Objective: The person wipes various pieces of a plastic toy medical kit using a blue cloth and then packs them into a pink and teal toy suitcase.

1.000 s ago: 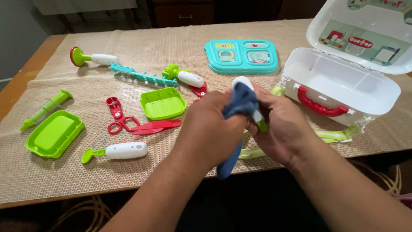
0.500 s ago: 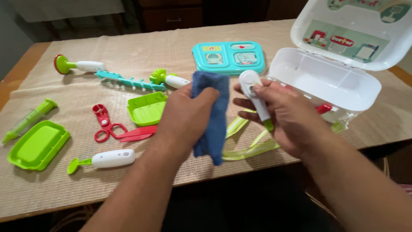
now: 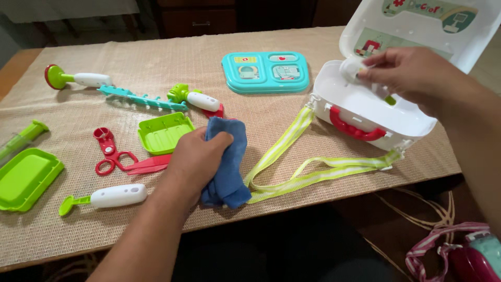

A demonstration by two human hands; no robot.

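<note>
A crumpled blue cloth (image 3: 227,164) is gripped by the left hand (image 3: 195,159), fingers closed over its upper fold, and is pressed down on the woven mat (image 3: 261,112) covering the desk (image 3: 13,73), near the front edge. A white toy instrument with a green tip (image 3: 355,70) is pinched in the right hand (image 3: 412,75), held over the open white case (image 3: 365,112) at the far right. The case has a red handle (image 3: 355,128), and its lid is raised. A green striped strap (image 3: 302,162) runs from the case to just beside the cloth. To the left of the cloth lie a green dish (image 3: 164,133), red scissors (image 3: 122,156) and a white-handled green tool (image 3: 104,197). A teal tray (image 3: 266,71) lies farther back.
</note>
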